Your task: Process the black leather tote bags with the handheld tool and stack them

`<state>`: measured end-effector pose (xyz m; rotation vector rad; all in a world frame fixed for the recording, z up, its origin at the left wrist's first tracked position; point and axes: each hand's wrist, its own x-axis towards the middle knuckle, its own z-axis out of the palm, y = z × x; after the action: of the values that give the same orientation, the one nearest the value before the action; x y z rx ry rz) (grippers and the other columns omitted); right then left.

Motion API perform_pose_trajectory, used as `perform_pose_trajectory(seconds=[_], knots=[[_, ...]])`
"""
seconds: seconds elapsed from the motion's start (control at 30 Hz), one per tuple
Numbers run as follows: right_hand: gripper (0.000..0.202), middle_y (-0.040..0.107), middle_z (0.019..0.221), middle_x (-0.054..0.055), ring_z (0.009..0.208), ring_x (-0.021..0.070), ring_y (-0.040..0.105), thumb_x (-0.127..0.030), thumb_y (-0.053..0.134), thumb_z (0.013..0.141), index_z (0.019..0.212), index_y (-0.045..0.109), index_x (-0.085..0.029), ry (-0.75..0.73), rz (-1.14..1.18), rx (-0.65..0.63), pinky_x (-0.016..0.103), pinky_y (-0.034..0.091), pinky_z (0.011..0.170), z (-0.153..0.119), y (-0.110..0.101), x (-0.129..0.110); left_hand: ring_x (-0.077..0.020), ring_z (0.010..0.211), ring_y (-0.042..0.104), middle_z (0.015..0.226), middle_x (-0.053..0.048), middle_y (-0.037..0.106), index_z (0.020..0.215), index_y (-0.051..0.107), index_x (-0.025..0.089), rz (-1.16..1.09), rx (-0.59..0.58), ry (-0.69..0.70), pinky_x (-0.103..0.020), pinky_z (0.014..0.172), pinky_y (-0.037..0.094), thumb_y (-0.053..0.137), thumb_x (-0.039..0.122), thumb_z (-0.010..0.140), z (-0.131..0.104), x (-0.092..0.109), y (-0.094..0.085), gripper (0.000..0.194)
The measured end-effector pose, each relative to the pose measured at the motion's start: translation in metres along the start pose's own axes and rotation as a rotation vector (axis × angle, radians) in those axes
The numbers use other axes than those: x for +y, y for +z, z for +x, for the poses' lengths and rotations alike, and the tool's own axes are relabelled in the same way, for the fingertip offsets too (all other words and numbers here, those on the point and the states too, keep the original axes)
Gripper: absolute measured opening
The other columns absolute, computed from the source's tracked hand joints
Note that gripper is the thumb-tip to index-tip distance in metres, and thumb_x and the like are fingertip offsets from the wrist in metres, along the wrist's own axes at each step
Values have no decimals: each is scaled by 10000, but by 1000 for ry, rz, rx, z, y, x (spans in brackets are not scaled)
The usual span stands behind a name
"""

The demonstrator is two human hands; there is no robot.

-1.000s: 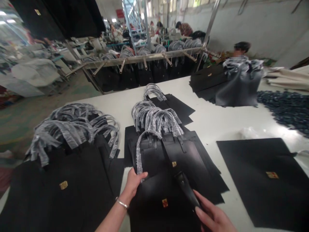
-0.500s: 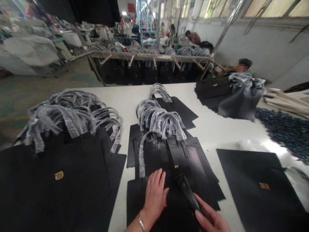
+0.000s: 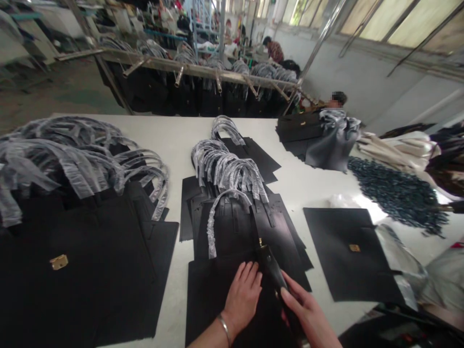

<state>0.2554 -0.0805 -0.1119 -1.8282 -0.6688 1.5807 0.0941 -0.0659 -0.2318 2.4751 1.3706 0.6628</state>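
In the head view my left hand [image 3: 244,295], with a bangle at the wrist, lies flat on a black bag panel [image 3: 213,290], fingers stretched out. My right hand [image 3: 304,309] is closed around a slim, shiny black handheld tool [image 3: 274,270], whose exact kind I cannot make out. The tool's far end is beside a small gold clasp [image 3: 260,241] on the stacked bag pieces. Beyond my hands, plastic-wrapped bag handles [image 3: 232,169] arch in a row over the black pieces. One wrapped handle [image 3: 211,232] curves down just past my left hand.
At left lies a large pile of black bag pieces [image 3: 108,251] with wrapped handles. A single panel [image 3: 348,270] with a gold lock rests on the white table [image 3: 166,290] at right. Beyond it are small dark parts [image 3: 395,193]. A metal rack [image 3: 203,72] of bags stands behind.
The view has turned right and downward. My right hand and the tool now sit closer to my left hand, and the tool's end has come up to the gold clasp.
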Motion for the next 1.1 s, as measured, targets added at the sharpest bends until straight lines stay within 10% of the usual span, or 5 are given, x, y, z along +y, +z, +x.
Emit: perform_pose_trajectory(seconds=[0.37, 0.57, 1.1], knots=[[813, 705, 738, 7, 459, 105, 562, -495, 771, 674, 1351, 501, -136, -56, 63, 37, 223, 445, 433, 7, 9, -15, -233, 1289, 443, 1352, -71, 540, 1251, 570, 179, -47, -3, 4, -442, 1151, 257, 433, 244, 953, -3, -3, 4, 334], [771, 724, 743, 19, 484, 128, 599, -453, 801, 659, 1312, 528, -146, -77, 161, 236, 230, 473, 437, -1, -48, -24, -263, 1330, 389, 1498, -89, 364, 1417, 401, 228, 30, -116, 70, -470, 1153, 183, 516, 182, 871, -3, -5, -3, 560], [636, 680, 676, 12, 412, 103, 570, -449, 759, 720, 1256, 563, -168, 49, 138, -72, 195, 400, 372, 30, -67, -27, -254, 1322, 384, 1553, -43, 246, 1379, 451, 269, 91, -122, 62, -492, 1145, 156, 493, 137, 855, 4, 3, -10, 542]])
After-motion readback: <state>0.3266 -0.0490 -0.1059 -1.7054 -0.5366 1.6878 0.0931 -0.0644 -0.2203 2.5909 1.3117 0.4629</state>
